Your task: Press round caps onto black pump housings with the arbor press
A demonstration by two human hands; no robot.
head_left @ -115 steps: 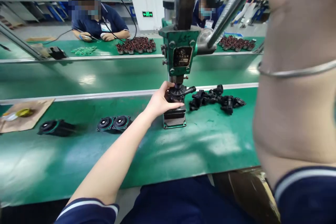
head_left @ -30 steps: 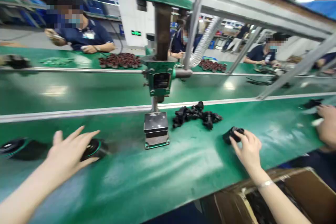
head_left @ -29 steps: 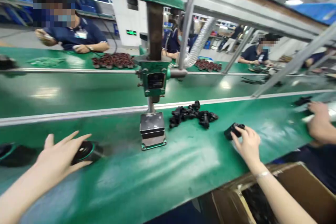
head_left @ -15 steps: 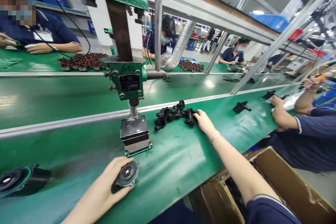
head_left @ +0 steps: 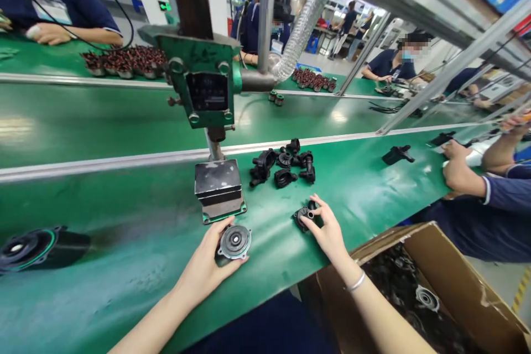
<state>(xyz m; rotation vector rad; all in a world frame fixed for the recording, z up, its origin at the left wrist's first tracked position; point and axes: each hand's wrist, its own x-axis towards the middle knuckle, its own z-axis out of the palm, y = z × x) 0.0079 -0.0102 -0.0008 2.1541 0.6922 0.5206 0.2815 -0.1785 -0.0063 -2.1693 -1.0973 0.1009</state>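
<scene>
My left hand (head_left: 207,260) is wrapped round a black pump motor body (head_left: 235,240), its round face with a pale centre turned up towards me. Between the thumb and fingers of my right hand (head_left: 329,228) is a small black plastic pump cover (head_left: 302,218) with a stub pipe, held above the green bench. Several more black pump covers (head_left: 265,165) lie in a loose group behind it. A black block (head_left: 218,180) on a green-edged plate stands just beyond my left hand, under the green press head (head_left: 203,80).
Another motor body (head_left: 62,249) lies at the left, and a black part (head_left: 398,155) at the right. A cardboard box (head_left: 446,271) of black parts stands by my right arm. A co-worker's hand (head_left: 456,157) is at the far right; several people sit opposite.
My right hand has drawn back from the group of pump covers towards me, bringing one cover with it. My left hand still holds the motor body; the view has shifted.
</scene>
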